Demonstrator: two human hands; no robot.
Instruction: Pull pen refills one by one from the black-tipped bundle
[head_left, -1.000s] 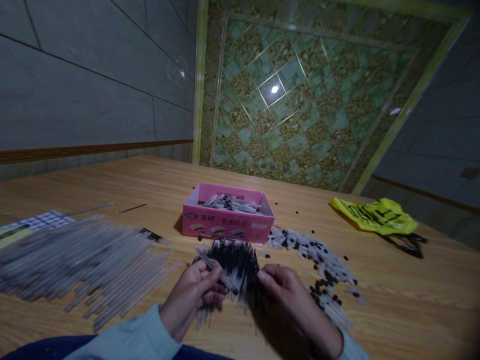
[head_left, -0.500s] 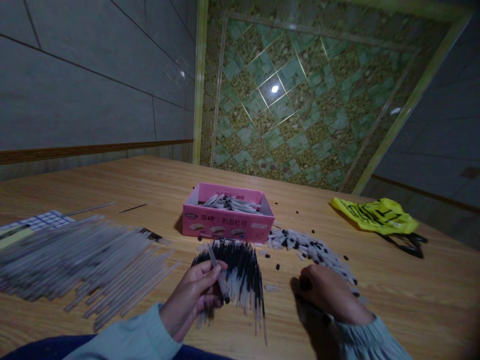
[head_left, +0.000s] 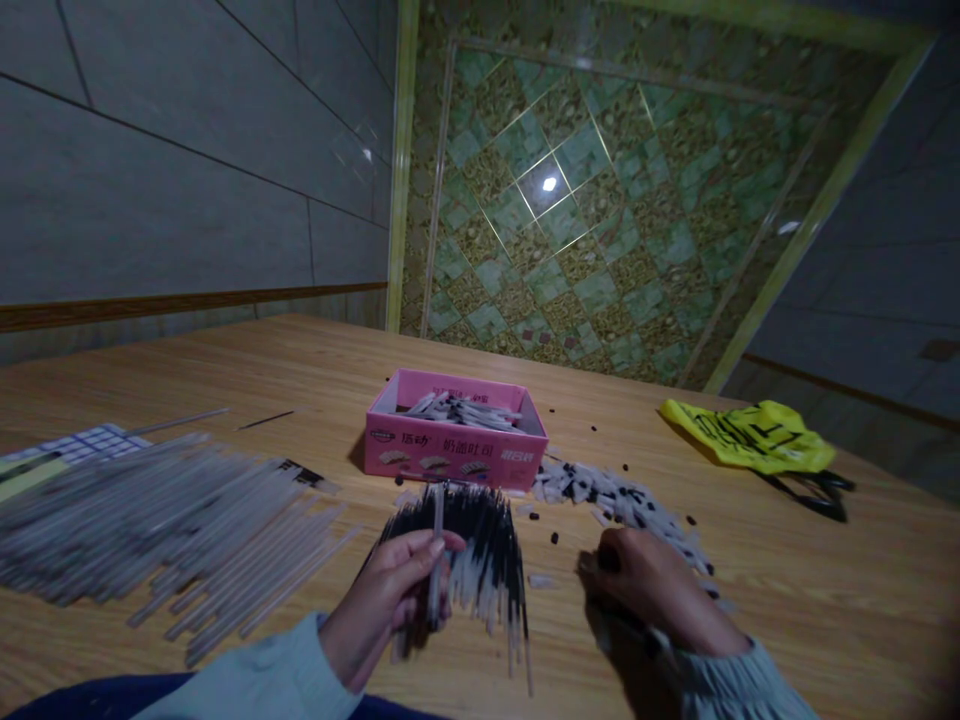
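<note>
My left hand [head_left: 409, 585] is closed, with a slim translucent plastic tube [head_left: 438, 515] pinched upright between thumb and fingers. Just behind it lies a fan-shaped heap of black-and-clear thin sticks [head_left: 487, 540], which look like pen refills. My right hand [head_left: 652, 580] is curled low over the table, beside a strip of small white and black pieces [head_left: 630, 500]. Its fingertips are turned away, so whatever they hold is hidden. Beyond the heap stands an open pink box [head_left: 457, 455], holding several white-and-black sticks [head_left: 465, 408].
Many long clear tubes [head_left: 180, 520] spread over the wooden table [head_left: 300, 350] on the left, by a blue checked sheet [head_left: 105, 442]. A yellow bag [head_left: 750, 435] with black handles lies at the right. Small black bits [head_left: 554, 538] are scattered about. Tiled walls stand behind.
The tube in my left hand has turned from a slant to nearly upright. My right hand has shifted very slightly left and stays low by the small pieces.
</note>
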